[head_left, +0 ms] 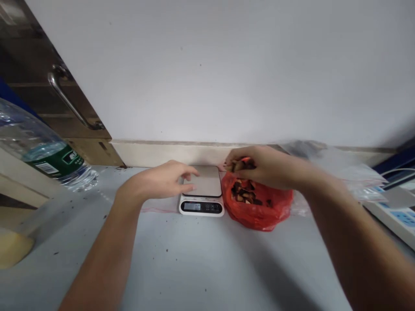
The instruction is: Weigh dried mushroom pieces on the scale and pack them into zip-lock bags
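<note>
A small white digital scale [207,183] stands near the wall, its lit display facing me. My left hand [165,179] is over the left side of its platform, thumb and fingers apart, holding nothing. Just right of the scale sits a red plastic bag [259,216], its mouth open on dark brown dried slices [243,192]. Above the bag my right hand [259,166] is closed around some brown dried pieces [238,166], which show between thumb and fingers. What kind of dried food they are I cannot tell.
A large water bottle [53,157] with a green label is at the left. Clear plastic bags [343,168] lie at the back right, near a white power strip [398,216]. Dark crumbs dot the grey tabletop [181,268]. A white wall [220,77] rises behind.
</note>
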A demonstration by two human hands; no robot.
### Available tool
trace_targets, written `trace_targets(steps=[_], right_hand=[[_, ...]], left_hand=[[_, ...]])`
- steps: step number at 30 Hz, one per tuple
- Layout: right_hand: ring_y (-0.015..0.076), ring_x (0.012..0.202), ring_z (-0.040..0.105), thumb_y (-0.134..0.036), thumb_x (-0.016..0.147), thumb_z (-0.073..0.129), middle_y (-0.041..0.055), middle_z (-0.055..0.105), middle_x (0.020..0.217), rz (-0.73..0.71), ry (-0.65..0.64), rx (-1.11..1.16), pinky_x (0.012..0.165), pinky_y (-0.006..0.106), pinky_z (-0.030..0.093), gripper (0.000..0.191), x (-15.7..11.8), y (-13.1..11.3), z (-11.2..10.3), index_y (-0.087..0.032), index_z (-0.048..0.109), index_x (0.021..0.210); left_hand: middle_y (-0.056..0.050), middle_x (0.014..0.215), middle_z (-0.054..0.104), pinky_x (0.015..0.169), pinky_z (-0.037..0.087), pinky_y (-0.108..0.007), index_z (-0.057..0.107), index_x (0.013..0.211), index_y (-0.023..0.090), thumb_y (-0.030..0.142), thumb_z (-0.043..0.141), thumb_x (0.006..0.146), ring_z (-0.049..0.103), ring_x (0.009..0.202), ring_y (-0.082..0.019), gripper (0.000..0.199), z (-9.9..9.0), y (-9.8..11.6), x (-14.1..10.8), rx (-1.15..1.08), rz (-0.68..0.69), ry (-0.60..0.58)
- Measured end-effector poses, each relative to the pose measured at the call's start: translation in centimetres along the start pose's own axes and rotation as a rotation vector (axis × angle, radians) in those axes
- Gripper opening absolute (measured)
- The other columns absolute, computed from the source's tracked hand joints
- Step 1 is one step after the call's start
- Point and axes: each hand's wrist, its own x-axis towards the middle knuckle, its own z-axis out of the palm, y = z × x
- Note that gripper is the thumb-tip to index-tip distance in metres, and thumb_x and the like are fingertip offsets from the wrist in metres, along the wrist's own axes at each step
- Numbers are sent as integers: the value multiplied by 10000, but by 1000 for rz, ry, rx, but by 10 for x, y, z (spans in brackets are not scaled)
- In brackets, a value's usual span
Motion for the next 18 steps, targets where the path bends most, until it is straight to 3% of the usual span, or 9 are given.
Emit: trace_targets(steps=[4,10,18], right_hand=[[138,746,605,-44,846,512,-3,725,882,-66,-60,0,652,228,421,299,27,-30,25,-233,704,976],[150,678,622,6,802,506,56,741,849,30,-266,-85,526,231,357,361,62,-44,59,-199,740,984],[178,810,697,-19,790,612,76,783,955,44,-287,-88,557,219,408,322,64,-52,59,-194,771,1009]], left_hand=[[-109,1222,753,806,541,-301,636,1390,242,522,576,899,734,1017,-263,568,-1,-19,-5,47,-174,-99],[-89,1285,726,814,539,-310,598,1423,290,488,555,924,717,1055,-256,538,6,-31,-8,-13,-197,-152],[-76,1328,698,849,518,-325,596,1408,301,456,542,931,699,1071,-261,504,6,-30,-5,-41,-219,-203]])
